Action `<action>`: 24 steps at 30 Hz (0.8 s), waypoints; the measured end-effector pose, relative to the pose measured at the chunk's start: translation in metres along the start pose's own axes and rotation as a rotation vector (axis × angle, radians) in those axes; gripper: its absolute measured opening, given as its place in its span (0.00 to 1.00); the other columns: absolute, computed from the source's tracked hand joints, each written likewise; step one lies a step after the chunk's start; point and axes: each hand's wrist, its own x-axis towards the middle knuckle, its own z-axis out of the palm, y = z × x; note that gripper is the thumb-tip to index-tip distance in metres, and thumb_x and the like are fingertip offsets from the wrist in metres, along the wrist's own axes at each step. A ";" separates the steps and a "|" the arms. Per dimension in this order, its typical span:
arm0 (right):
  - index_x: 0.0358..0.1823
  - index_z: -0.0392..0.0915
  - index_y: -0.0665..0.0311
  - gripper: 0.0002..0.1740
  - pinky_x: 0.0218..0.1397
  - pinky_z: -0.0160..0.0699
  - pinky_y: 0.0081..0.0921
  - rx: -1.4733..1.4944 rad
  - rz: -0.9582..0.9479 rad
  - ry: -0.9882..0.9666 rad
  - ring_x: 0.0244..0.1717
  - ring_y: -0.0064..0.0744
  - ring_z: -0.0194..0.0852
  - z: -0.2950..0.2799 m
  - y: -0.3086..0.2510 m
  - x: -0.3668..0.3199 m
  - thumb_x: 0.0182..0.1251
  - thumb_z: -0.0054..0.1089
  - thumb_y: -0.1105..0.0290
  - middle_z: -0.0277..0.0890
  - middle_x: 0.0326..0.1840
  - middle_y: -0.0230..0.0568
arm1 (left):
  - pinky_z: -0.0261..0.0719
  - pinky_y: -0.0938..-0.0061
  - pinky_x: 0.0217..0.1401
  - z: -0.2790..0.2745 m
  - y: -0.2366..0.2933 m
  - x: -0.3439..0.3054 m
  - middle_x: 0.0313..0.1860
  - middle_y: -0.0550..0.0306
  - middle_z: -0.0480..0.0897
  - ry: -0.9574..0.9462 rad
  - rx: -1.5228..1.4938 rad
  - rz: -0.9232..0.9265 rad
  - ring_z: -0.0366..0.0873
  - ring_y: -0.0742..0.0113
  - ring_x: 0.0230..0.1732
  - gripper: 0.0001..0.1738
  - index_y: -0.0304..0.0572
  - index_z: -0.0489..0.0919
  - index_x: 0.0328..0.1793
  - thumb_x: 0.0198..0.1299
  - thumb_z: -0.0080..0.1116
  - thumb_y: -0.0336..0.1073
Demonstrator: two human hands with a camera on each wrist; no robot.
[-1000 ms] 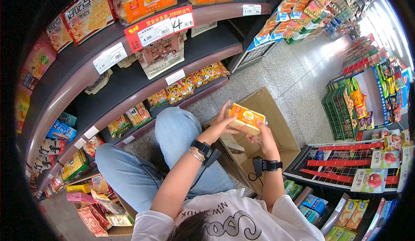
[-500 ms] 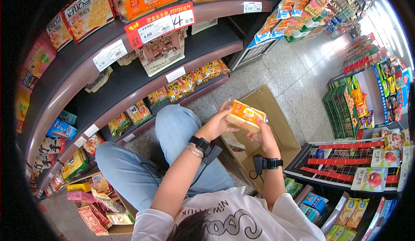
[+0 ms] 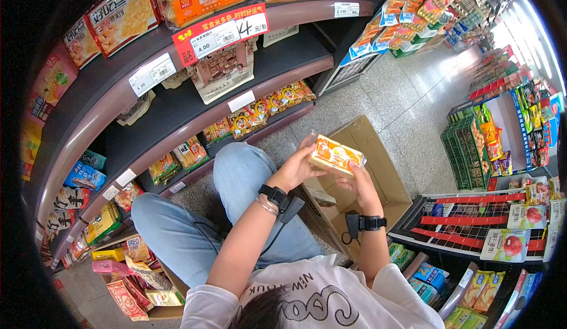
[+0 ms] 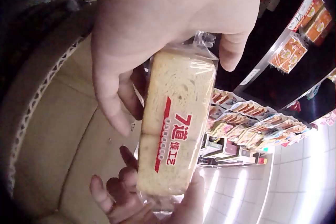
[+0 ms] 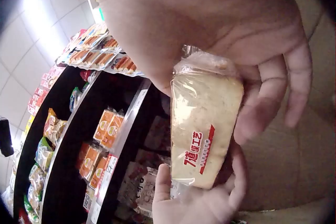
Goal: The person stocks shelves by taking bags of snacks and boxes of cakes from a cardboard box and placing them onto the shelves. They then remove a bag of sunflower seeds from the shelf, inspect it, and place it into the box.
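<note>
A clear-wrapped packet of toasted bread slices (image 3: 336, 154), with an orange and white top, is held between both hands above an open cardboard box. My left hand (image 3: 295, 168) grips one end of it. At the other end my right hand (image 3: 361, 186) holds it, thumb over the orange face. In the left wrist view, the pale side of the packet (image 4: 176, 124) shows red lettering, with crimped wrapper at its ends. The right wrist view shows the same packet (image 5: 205, 124) between the two hands, its wrapper end against the right palm.
The cardboard box (image 3: 387, 178) stands open below the hands, a small packet inside. Curved shelves (image 3: 283, 75) of snacks rise at the left, with orange packets (image 3: 204, 1) on top. Another box (image 3: 171, 312) of snacks sits lower left. A green crate (image 3: 463, 155) stands across the aisle.
The packet has tilted slightly in the hands, so its orange top now catches glare. The right fingers have shifted slightly beneath it. Both hands stay in nearly the same place over the box.
</note>
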 end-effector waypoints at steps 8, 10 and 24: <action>0.72 0.57 0.64 0.37 0.65 0.67 0.29 -0.054 -0.314 -0.121 0.65 0.28 0.64 -0.008 -0.006 -0.001 0.62 0.63 0.74 0.68 0.63 0.37 | 0.74 0.54 0.62 -0.002 -0.002 -0.002 0.67 0.55 0.67 -0.059 0.199 0.036 0.69 0.60 0.65 0.34 0.55 0.55 0.74 0.67 0.48 0.58; 0.72 0.57 0.64 0.40 0.68 0.63 0.30 -0.086 -0.394 -0.112 0.66 0.29 0.64 -0.005 -0.011 -0.002 0.59 0.65 0.78 0.67 0.64 0.36 | 0.73 0.55 0.62 -0.005 -0.007 0.000 0.66 0.55 0.68 -0.059 0.232 0.041 0.68 0.61 0.65 0.35 0.55 0.57 0.73 0.67 0.48 0.61; 0.55 0.77 0.59 0.34 0.69 0.63 0.32 -0.253 -0.597 0.091 0.68 0.35 0.62 -0.009 -0.005 0.006 0.40 0.65 0.89 0.63 0.69 0.40 | 0.71 0.53 0.56 -0.005 -0.010 0.001 0.72 0.61 0.57 0.008 0.261 -0.006 0.63 0.61 0.66 0.43 0.73 0.41 0.79 0.64 0.48 0.64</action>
